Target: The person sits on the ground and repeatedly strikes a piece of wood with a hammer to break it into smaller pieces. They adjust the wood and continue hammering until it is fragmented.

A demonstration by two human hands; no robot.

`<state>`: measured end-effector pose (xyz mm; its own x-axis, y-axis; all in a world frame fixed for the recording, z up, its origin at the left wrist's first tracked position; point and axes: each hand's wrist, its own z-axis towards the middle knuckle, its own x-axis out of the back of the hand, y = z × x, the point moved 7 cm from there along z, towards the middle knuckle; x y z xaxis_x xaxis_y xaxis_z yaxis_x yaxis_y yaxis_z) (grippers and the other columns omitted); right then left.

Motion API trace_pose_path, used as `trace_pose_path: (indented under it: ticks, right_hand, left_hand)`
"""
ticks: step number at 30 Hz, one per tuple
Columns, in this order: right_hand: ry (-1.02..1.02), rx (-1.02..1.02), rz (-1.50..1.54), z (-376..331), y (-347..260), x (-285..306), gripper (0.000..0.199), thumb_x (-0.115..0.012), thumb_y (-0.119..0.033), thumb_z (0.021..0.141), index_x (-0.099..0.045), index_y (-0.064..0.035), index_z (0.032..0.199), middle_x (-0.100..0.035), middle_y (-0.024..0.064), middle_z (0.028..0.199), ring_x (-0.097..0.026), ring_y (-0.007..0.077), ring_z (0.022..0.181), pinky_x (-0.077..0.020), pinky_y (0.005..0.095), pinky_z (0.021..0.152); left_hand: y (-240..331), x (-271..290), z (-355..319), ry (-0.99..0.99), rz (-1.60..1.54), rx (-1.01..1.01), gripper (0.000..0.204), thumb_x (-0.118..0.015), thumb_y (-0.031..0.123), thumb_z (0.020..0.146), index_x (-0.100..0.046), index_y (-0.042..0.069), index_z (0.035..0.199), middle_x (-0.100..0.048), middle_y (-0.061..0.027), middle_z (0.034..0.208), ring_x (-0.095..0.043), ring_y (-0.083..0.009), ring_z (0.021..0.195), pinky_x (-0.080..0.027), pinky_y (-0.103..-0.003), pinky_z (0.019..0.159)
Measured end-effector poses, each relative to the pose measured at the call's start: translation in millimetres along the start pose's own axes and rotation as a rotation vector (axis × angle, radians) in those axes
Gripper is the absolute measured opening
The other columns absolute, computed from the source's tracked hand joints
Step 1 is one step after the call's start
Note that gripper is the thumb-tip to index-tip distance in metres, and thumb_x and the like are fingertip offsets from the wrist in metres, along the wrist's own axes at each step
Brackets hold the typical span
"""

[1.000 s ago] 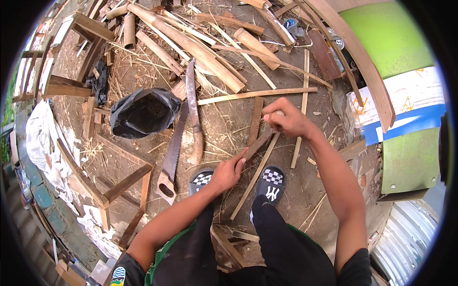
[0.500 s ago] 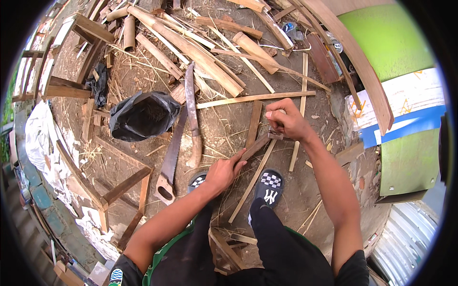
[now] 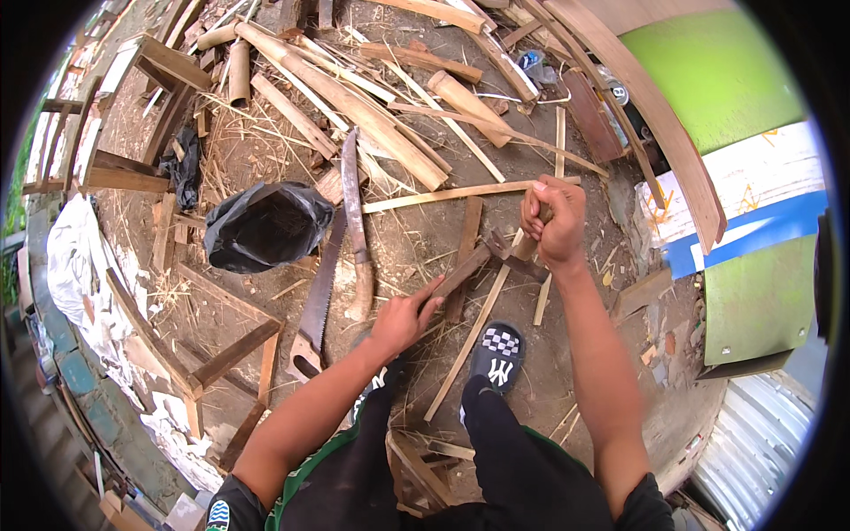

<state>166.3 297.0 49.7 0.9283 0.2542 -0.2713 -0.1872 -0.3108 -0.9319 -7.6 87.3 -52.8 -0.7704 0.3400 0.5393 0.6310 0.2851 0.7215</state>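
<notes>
Low in the frame, centre: person's dark trouser legs and a black slip-on sandal with checkered white strap (image 3: 496, 358), set on bare dirt littered with shavings. Just left of it, the left hand (image 3: 403, 319) is closed on the near end of a short dark wooden slat (image 3: 460, 274), pinning it to the ground; slat runs up-right toward the right hand. A long pale bamboo strip (image 3: 469, 341) lies diagonally under it, passing beside the sandal.

Right of centre, the right hand (image 3: 551, 221) is fisted tight around a short wooden handle (image 3: 526, 246) held upright over the slat's far end; the tool head is hidden, cannot tell its kind.

Left of the left hand: a handsaw with rusty blade and wooden grip (image 3: 314, 296), and beside it a long curved machete with brown handle (image 3: 356, 230), both flat on the dirt. Further left, an open black plastic bag (image 3: 266, 226).

Upper frame: heap of split bamboo poles and offcuts (image 3: 354, 102), crowding the ground beyond the work.

Right edge: a bent brown wooden plank (image 3: 655, 115) against a leaning panel, bright green with white and blue bands (image 3: 735, 177). Lower right, corrugated metal sheet (image 3: 753, 451).
</notes>
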Motion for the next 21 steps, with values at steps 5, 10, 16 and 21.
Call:
trace_pose_path:
  ticks: [5,10,16,21]
  right_hand:
    - [0.162,0.065,0.059,-17,2,7,0.032,-0.051,-0.015,0.095,-0.046,-0.0042,0.065,-0.045,0.0037,0.053,-0.035,0.0088,0.041,-0.0275,0.0257,0.040]
    - [0.310,0.153,0.116,-38,5,28,0.033,-0.046,-0.022,0.096,-0.042,-0.0083,0.066,-0.036,0.0026,0.049,-0.030,0.0114,0.040,-0.0278,0.0289,0.040]
    - [0.458,0.220,0.293,-64,16,49,0.032,-0.046,-0.026,0.094,-0.042,-0.0093,0.066,-0.035,0.0030,0.049,-0.030,0.0125,0.040,-0.0299,0.0300,0.041]
    - [0.600,0.212,0.423,-81,30,70,0.033,-0.046,-0.028,0.094,-0.042,-0.0098,0.067,-0.035,0.0034,0.049,-0.031,0.0134,0.041,-0.0319,0.0320,0.043]
  left_hand:
    - [-8,4,5,-0.002,0.014,-0.031,0.043,-0.056,0.032,0.105,-0.056,0.027,0.148,-0.060,-0.0250,0.062,-0.063,-0.0441,0.058,-0.051,-0.051,0.061]
    - [-17,-6,6,0.029,-0.001,-0.062,0.042,-0.054,0.031,0.106,-0.056,0.028,0.148,-0.057,-0.0231,0.056,-0.061,-0.0426,0.053,-0.051,-0.050,0.059]
    - [-16,-6,6,0.027,0.000,-0.067,0.042,-0.054,0.027,0.106,-0.056,0.023,0.148,-0.055,-0.0227,0.055,-0.060,-0.0386,0.048,-0.049,-0.047,0.055]
    - [-14,-10,3,0.029,-0.005,-0.084,0.043,-0.054,0.028,0.106,-0.055,0.023,0.149,-0.056,-0.0225,0.056,-0.061,-0.0385,0.050,-0.049,-0.047,0.056]
